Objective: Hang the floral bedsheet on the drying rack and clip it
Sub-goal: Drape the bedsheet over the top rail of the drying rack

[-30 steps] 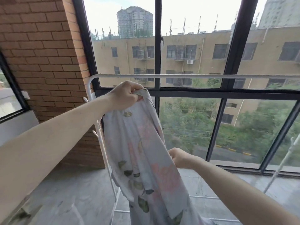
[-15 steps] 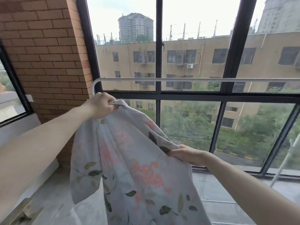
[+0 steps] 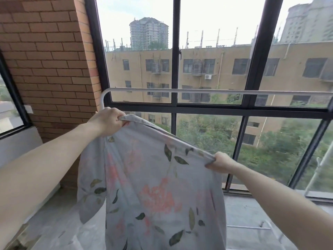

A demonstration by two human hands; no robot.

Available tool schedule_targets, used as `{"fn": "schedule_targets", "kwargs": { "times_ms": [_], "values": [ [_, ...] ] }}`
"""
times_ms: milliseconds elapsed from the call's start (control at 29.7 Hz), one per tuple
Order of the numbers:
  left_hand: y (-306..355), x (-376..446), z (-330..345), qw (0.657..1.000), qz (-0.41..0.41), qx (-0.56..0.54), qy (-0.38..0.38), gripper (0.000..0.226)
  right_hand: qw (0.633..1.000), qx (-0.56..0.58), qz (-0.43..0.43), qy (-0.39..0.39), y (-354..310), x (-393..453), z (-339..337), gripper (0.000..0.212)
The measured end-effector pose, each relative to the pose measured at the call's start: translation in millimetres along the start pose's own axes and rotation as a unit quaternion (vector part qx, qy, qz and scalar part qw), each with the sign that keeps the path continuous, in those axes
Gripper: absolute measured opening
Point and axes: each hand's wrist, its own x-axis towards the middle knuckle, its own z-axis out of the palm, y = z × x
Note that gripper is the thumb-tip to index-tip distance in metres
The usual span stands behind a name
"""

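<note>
A tall black-framed window wall [image 3: 252,109] fills the far side of the balcony, with a red-brown brick wall [image 3: 45,60] to its left and a grey concrete floor [image 3: 59,210] below. In front of the glass stands the white metal tube drying rack [image 3: 180,91], its top bar running level across the view and curving down at its left end. The pale grey cotton bedsheet printed with pink flowers and dark green leaves [image 3: 153,186] hangs below that bar and nearer the person, not touching it. Its top edge is stretched taut between the two hands, sloping down from left to right (the rest falls loose toward the floor). The left hand [image 3: 108,121] is the higher one, fist curled tight on the upper left corner, just under the rack's curved end. The right hand [image 3: 220,162], lower and well apart from the bar, pinches the other end of that edge in bunched fingers.
</note>
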Motion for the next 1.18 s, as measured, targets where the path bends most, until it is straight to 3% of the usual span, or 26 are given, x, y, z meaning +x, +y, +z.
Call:
{"fn": "schedule_targets", "kwargs": {
  "times_ms": [34,101,168,202,270,337,404,472,607,741,809,910,977,1045,1112,1179],
  "values": [
    [-2,1,0,1.000,-0.011,-0.002,-0.004,0.040,0.988,0.121,0.013,0.097,-14,3,-20,0.014],
    [-7,3,-2,1.000,-0.023,0.010,-0.007,0.052,0.892,0.332,-0.005,0.307,-63,5,-71,0.028],
    [-9,6,-2,0.999,-0.031,0.029,-0.010,0.063,0.791,0.411,-0.143,0.431,-123,-12,-117,0.032],
    [-10,6,-3,0.999,-0.037,0.037,-0.007,0.063,0.777,0.393,-0.229,0.436,-152,-24,-131,0.029],
    [-16,9,-8,0.997,-0.062,0.043,0.025,0.072,0.809,0.297,-0.326,0.388,-191,-27,-141,0.033],
    [-27,10,-13,0.993,-0.085,0.046,0.070,0.080,0.860,0.240,-0.273,0.359,-198,-16,-141,0.034],
    [-39,9,-21,0.988,-0.108,0.046,0.099,0.076,0.845,0.269,-0.233,0.399,-190,-7,-138,0.037],
    [-50,6,-28,0.985,-0.134,0.054,0.093,0.073,0.817,0.284,-0.279,0.418,-187,-8,-131,0.035],
    [-44,8,-33,0.974,-0.189,0.122,-0.007,0.026,0.861,0.222,-0.293,0.352,-188,-7,-112,0.021],
    [13,9,-14,0.981,-0.073,-0.041,-0.177,0.068,0.892,0.158,-0.302,0.296,-179,-6,-89,0.020],
    [55,5,7,0.978,0.003,-0.088,-0.186,0.075,0.894,0.127,-0.336,0.269,-189,-12,-72,0.029],
    [89,13,41,0.987,0.067,-0.073,-0.130,0.029,0.900,0.105,-0.341,0.251,-193,-18,-51,0.032],
    [90,18,54,0.988,0.050,-0.086,-0.116,0.009,0.918,0.124,-0.297,0.231,-178,-18,-42,0.031],
    [86,19,61,0.989,0.029,-0.113,-0.091,0.019,0.948,0.131,-0.234,0.173,-157,-17,-35,0.034],
    [91,16,63,0.984,0.014,-0.165,-0.058,0.032,0.974,0.115,-0.187,0.062,-134,-15,-21,0.030],
    [107,13,64,0.974,0.023,-0.216,-0.068,0.040,0.978,0.128,-0.158,-0.056,-111,-11,1,0.021]
  ]
}}
